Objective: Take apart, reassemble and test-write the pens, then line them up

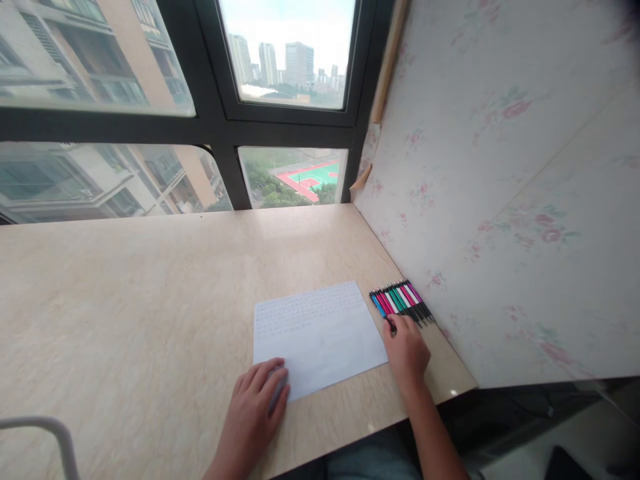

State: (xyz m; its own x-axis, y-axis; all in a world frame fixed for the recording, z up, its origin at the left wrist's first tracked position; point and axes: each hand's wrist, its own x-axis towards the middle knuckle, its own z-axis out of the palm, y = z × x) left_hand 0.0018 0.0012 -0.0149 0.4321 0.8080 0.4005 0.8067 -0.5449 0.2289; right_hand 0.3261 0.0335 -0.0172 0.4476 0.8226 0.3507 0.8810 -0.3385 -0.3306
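A white sheet of paper (325, 347) lies at a slight slant, with several lines of handwriting across its upper part. My left hand (256, 405) rests over the sheet's lower left corner, fingers apart and slightly bent, holding nothing. Right of the paper, several mechanical-looking pens (401, 298) lie side by side in blue, pink, white, green and purple with black ends. My right hand (407, 352) has its thumb and fingers closed on the black lower end of the blue pen (379, 303), the leftmost in the row. The fingertips partly hide that end.
The beige stone ledge (125, 320) spreads to the left and back, up to dark window frames (290, 130). A flower-papered wall (480, 200) borders it closely on the right, beside the pens. A grey curved tube (57, 430) stands at the lower left.
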